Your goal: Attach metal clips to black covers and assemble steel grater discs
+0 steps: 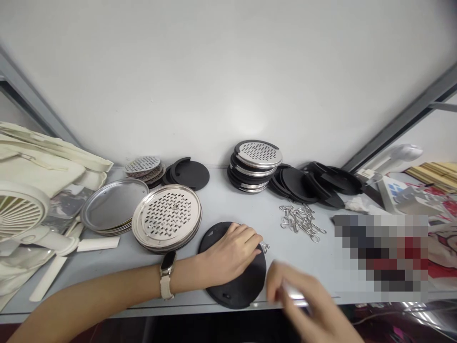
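A: Report from left to right. What borders the work?

B: Left of centre, a stack of perforated metal plates [173, 214]. Just beside it, at lower centre, the black disc [240, 291] lies flat on the grey tabletop [96, 262].

A: Its orientation?

B: Nearly round, so no marked long axis. A small slot sits toward the bottom of the frame, a pale mark toward the upper left.

A: The left hand [228, 255]?

B: Laid across the disc from the lower left. Fingers bent and close together, tips toward the right.

A: Anything at those tips?

B: A thin wire piece [264, 247], its looped end pointing right, at the disc's edge. Whether the fingers pinch it, I cannot tell.

A: Further right?

B: Right of centre, a loose heap of wire hooks [300, 223] at mixed angles. Below it, the right hand [314, 289], blurred, fingers curled around a shiny silver object [297, 296]; that object's direction is too smeared to read
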Demonstrator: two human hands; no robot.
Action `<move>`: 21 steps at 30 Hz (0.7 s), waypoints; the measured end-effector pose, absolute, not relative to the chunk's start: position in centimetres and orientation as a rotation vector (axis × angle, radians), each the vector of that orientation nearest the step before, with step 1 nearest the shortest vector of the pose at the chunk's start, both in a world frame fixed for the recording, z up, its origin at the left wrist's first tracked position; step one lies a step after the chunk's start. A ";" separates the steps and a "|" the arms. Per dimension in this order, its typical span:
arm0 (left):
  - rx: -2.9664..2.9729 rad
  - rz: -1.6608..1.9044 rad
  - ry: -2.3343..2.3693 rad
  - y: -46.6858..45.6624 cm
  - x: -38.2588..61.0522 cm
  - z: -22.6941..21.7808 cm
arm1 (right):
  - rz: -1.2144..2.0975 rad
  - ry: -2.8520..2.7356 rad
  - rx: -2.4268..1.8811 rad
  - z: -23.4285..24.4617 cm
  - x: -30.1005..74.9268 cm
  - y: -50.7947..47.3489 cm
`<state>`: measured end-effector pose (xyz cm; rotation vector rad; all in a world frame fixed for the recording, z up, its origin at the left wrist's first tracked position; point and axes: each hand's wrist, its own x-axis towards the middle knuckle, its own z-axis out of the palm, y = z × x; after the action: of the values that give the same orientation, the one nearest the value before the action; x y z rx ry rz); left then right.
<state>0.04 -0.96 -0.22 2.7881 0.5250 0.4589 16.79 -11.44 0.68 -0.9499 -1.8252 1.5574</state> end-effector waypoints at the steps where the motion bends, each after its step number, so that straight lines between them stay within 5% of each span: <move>1: 2.798 0.458 0.515 -1.0 0.0 -0.1 | 1.172 -1.705 -1.262 -0.1 18.2 -10.9; 4: 2.826 0.455 0.503 -1.0 0.0 0.1 | 0.606 -1.652 -1.589 -2.7 20.3 -9.4; 21: 2.712 0.442 0.469 -0.8 0.4 0.4 | 0.785 -1.842 -1.535 -3.4 19.2 -7.7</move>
<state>0.44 -0.83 0.38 2.7117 0.4688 0.4418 19.22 -7.71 -3.35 -1.5350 -1.8415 0.7848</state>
